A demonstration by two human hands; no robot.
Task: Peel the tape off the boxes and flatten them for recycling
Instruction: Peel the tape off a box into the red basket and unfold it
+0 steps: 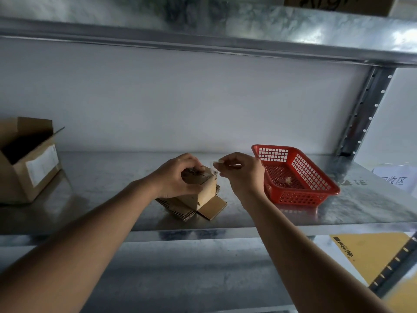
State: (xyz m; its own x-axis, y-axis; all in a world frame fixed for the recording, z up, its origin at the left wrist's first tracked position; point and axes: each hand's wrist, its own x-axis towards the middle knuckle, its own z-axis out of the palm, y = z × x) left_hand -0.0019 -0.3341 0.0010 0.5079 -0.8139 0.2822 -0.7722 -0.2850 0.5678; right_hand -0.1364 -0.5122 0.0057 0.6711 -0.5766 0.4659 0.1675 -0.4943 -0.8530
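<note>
A small brown cardboard box (203,196) stands on a metal shelf, on top of a flattened piece of cardboard (209,210). My left hand (178,175) grips the box's top and left side, fingers curled over the upper edge. My right hand (241,172) pinches a strip of clear tape (214,169) just above the box's top right corner; the strip still runs down to the box. A larger open cardboard box (29,163) with a white label sits at the far left.
A red plastic mesh basket (316,195) stands right of my hands, with a small crumpled scrap inside. A white paper with printed characters (394,179) lies at the far right. The metal shelf (112,177) has an upper shelf overhead and an upright post at the right.
</note>
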